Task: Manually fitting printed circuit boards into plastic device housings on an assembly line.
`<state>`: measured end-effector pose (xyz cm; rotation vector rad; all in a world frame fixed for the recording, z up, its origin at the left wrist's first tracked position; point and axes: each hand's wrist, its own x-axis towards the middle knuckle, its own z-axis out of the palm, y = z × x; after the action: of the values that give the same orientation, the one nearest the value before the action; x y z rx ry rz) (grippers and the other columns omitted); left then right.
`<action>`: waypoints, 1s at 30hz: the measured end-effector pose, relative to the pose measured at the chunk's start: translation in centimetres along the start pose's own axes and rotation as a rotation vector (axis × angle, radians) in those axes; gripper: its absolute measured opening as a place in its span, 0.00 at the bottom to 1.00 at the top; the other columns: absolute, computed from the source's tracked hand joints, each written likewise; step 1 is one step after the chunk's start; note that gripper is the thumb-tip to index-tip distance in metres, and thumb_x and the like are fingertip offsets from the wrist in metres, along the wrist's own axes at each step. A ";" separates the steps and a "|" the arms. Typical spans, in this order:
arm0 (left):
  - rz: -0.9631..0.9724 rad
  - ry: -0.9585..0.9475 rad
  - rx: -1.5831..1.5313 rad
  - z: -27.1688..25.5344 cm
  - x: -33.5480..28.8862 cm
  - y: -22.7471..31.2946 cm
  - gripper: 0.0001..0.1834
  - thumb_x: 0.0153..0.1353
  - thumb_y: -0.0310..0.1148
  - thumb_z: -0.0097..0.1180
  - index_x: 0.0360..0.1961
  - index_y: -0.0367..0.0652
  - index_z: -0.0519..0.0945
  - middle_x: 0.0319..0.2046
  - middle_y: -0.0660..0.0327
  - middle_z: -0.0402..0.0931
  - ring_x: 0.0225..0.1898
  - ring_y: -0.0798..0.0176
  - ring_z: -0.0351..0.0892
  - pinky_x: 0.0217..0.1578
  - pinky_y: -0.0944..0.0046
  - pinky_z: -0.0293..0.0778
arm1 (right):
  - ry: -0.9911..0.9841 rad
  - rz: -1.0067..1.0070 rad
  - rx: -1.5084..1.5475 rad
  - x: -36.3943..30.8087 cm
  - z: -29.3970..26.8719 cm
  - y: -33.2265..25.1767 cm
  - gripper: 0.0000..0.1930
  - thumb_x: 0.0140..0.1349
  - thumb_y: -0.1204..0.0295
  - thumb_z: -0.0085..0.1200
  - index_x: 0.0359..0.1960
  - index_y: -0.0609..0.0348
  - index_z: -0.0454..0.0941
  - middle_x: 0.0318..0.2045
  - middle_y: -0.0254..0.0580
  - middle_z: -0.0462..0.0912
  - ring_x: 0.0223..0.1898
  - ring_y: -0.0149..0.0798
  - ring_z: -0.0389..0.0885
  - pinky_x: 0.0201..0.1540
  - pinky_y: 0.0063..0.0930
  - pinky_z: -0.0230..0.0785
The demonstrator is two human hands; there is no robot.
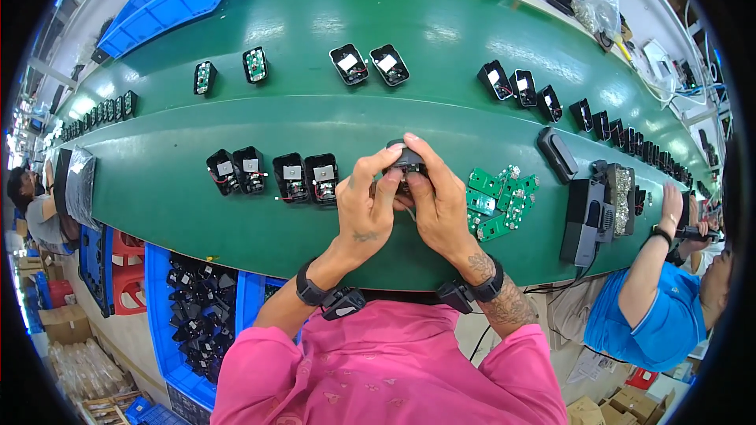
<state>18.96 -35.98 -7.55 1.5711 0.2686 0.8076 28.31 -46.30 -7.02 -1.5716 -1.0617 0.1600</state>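
Both my hands hold one black plastic housing (408, 159) above the green bench. My left hand (368, 203) grips its left side, with the thumb at the opening. My right hand (441, 208) closes on the other side, its index finger over the top and its thumb inside the edge. What the thumbs touch inside is mostly hidden. Left of my hands stand several open black housings (291, 179) with metal plates and wires inside. Close by my right hand lies a loose pile of green circuit boards (502, 198).
More open housings (494, 80) line the far strip. A black case (557, 154), a dark boxy device (581, 220) and a tray of small metal parts (620, 198) are at right, near a person in blue (654, 307). Blue bins (169, 323) of black parts sit below the bench's left edge.
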 end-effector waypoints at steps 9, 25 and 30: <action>0.618 0.037 0.281 0.4 0.4 -0.6 0.18 0.63 0.22 0.59 0.54 0.43 0.73 0.48 0.41 0.80 0.40 0.45 0.87 0.30 0.63 0.82 | 0.056 -0.356 -0.014 -0.1 -0.7 0.3 0.26 0.63 0.80 0.55 0.63 0.56 0.66 0.39 0.50 0.79 0.31 0.48 0.78 0.32 0.37 0.72; -0.334 0.012 -0.172 -1.2 2.5 4.9 0.14 0.73 0.32 0.46 0.56 0.37 0.67 0.44 0.50 0.79 0.30 0.56 0.86 0.21 0.68 0.83 | -0.006 -0.014 -0.001 -0.3 -1.9 -0.4 0.25 0.72 0.65 0.51 0.66 0.65 0.66 0.37 0.43 0.80 0.34 0.34 0.79 0.41 0.27 0.73; -0.658 -0.003 -0.346 -7.5 8.8 7.0 0.15 0.75 0.36 0.38 0.52 0.35 0.66 0.47 0.42 0.80 0.24 0.51 0.86 0.19 0.67 0.83 | 0.133 0.122 0.039 0.1 -3.4 0.1 0.21 0.69 0.72 0.52 0.62 0.66 0.71 0.34 0.38 0.80 0.33 0.27 0.77 0.38 0.23 0.73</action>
<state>18.63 -26.15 1.77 1.0570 0.5741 0.3106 30.51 -48.65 -6.04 -1.5896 -0.8554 0.1559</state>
